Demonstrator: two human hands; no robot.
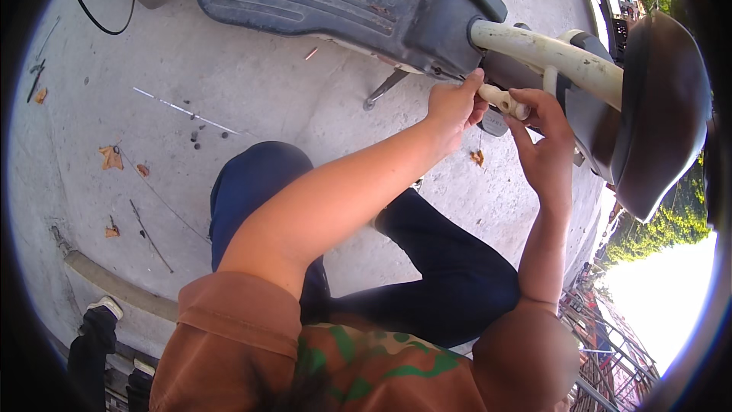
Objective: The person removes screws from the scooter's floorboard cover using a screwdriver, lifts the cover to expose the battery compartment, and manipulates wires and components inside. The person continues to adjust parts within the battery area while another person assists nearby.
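A short cream-coloured tubular part (503, 101) with a hole in its side is between my hands, beside the lower body of a scooter. My left hand (456, 107) is closed on its left end, thumb pointing toward the scooter. On the other end, the thumb and fingers of my right hand (543, 123) are pinched. Whether the part is joined to the scooter cannot be made out. Just above runs the scooter's scuffed cream frame tube (553, 53). A dark grey pedal-like piece (494, 123) shows partly behind my hands.
The scooter's dark footboard (305, 0) spans the top, with a kickstand (383, 90) below it. Its brown-black seat (663, 114) is at right. A white strip (183, 111) and dry leaves (111, 157) lie on the concrete. Another person's dark-trousered leg (93, 347) shows at lower left.
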